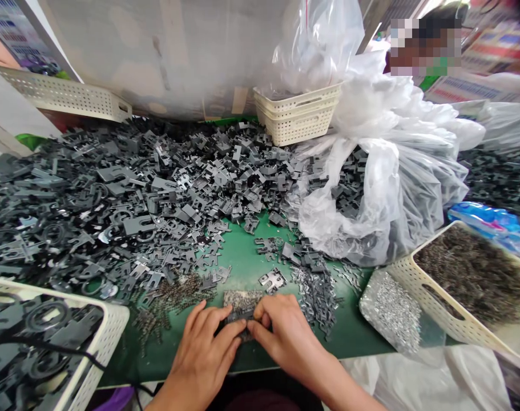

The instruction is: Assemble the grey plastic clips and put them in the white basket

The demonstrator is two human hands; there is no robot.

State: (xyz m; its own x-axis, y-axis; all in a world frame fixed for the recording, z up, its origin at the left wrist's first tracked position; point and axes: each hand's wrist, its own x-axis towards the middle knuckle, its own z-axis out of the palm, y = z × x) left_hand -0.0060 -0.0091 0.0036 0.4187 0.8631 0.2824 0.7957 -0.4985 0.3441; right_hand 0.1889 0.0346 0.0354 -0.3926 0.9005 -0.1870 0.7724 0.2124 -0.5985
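My left hand (206, 345) and my right hand (283, 334) meet at the near edge of the green table (242, 260). Both pinch the same small dark grey plastic part (241, 315) between thumbs and fingertips; most of it is hidden by the fingers. Just beyond the fingertips lies a small patch of tiny silvery pieces (242, 298). A loose grey bracket (272, 280) lies right behind my right hand. Small dark springs (174, 297) are scattered left of the hands.
A big heap of grey plastic parts (135, 194) covers the table's left and back. White baskets stand at near left (109, 331), back (298, 117) and right, the right one (452, 322) full of springs. A clear bag of parts (388, 188) and a bag of silvery bits (390, 311) lie right. A person sits beyond.
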